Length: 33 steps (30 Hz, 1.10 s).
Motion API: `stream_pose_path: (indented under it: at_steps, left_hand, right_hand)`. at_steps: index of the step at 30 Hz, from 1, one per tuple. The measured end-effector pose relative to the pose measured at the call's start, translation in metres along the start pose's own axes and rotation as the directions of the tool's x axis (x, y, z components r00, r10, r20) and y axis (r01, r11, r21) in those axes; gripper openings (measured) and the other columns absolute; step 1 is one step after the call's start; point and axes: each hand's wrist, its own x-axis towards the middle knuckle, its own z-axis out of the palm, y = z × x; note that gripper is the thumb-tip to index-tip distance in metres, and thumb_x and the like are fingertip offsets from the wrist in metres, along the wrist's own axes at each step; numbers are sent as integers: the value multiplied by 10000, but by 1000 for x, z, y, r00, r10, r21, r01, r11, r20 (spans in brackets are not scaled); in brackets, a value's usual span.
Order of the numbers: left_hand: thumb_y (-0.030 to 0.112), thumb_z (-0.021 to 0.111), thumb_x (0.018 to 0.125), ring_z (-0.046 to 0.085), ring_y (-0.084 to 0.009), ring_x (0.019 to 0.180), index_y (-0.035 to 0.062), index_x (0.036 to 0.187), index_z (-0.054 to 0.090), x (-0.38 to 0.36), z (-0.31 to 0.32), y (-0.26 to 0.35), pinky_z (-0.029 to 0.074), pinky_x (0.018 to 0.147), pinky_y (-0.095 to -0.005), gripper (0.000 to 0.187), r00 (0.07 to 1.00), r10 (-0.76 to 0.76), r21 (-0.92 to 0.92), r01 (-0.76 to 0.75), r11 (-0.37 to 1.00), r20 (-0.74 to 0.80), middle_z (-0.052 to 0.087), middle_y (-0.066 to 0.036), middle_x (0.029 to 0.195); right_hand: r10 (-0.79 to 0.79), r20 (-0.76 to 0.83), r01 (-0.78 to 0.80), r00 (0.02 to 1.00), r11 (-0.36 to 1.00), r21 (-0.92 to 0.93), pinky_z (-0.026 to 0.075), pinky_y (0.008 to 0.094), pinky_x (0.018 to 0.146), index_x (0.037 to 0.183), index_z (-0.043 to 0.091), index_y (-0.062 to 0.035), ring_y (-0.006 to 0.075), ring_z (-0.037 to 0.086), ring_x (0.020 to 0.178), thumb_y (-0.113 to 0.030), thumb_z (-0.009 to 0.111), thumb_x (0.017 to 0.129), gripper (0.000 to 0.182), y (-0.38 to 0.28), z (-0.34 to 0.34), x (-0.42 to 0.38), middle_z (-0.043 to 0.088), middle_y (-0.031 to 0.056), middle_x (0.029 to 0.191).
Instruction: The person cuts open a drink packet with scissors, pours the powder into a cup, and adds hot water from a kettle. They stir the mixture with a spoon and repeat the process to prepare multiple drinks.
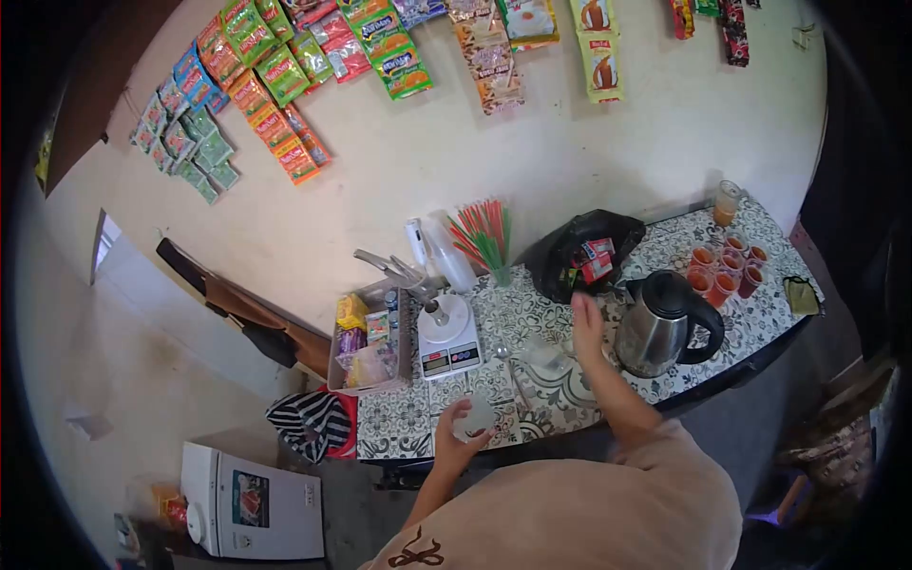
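Just beside right hand (588, 330), kettle (652, 332), black bag (559, 251)

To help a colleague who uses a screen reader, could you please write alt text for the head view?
A person's left hand holds a translucent cup at a patterned table, while the right hand is near a black bag and a steel kettle. Filled cups stand at right; sachets hang above.

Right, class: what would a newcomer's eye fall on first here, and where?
Bright sachets hang in strips high on the wall. Below, red and green straws stand bunched at the back of the patterned table. Farther right, a steel kettle stands beside the person's right hand.
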Motion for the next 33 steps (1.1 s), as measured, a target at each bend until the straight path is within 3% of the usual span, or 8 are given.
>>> stream_pose_path:
  at_steps: [3,7,10,12,14,21,24,33]
  left_hand:
    - [174,811,594,501,-207,968,11,1133,486,-6,5,-7,432,808,-340,650,1000,-18,38,19,999,-24,534,-102,1046]
    - [164,810,593,510,-205,942,4,1168,436,0,29,-13,418,829,-338,705,999,-27,-51,26,998,-22,531,-105,1028]
    - [145,804,598,509,-202,932,2,1180,409,9,53,-6,415,833,-333,718,1000,28,-152,-28,988,1,526,-105,1025]
    - [133,799,604,507,-201,931,1,1177,404,19,73,5,415,834,-329,709,996,81,-193,-72,979,38,522,-106,1028]
    - [124,794,610,505,-200,933,2,1166,410,26,89,17,414,836,-325,687,986,140,-197,-119,973,94,518,-107,1034]
    - [146,791,614,494,-222,971,30,1153,449,23,126,49,397,866,-349,649,942,115,-257,-32,966,316,530,-96,1059]
    - [152,799,608,492,-221,986,25,1138,464,22,128,54,395,871,-349,639,929,110,-195,-42,980,353,527,-100,1057]
    - [132,811,593,507,-234,1025,35,1199,454,15,130,45,408,890,-351,710,961,183,-141,-156,978,209,526,-110,1086]
  right_hand:
    - [114,298,-150,948,983,101,410,236,548,763,558,21,106,512,598,-101,501,883,180,-13,-76,-83,570,58,693]
    - [-32,-245,-47,969,949,-311,390,319,829,1121,423,43,238,445,1037,-144,578,813,393,-18,-146,-98,435,192,1164]
    - [-126,-229,-52,965,765,-642,230,388,1004,1261,256,74,337,272,1212,-192,590,804,625,-17,-182,-73,254,244,1322]
    - [-234,-177,89,956,807,-584,128,419,1046,1263,255,113,393,243,1240,-238,588,809,664,-8,-194,-48,253,289,1330]
    - [-254,-102,129,962,749,-650,218,416,1019,1272,284,101,378,339,1200,-245,580,817,644,2,-198,-20,351,274,1293]
    - [383,-21,-383,923,915,-127,365,349,939,1304,343,-11,272,510,1065,-290,627,806,637,-47,-207,38,524,168,1154]
    - [176,-25,-177,984,984,-33,351,322,940,1138,513,45,255,503,1063,-433,563,839,566,-28,-207,38,551,152,1130]
    - [-117,58,96,991,953,286,401,314,906,1205,469,-6,198,528,983,-237,624,817,478,-62,-209,18,541,88,1110]
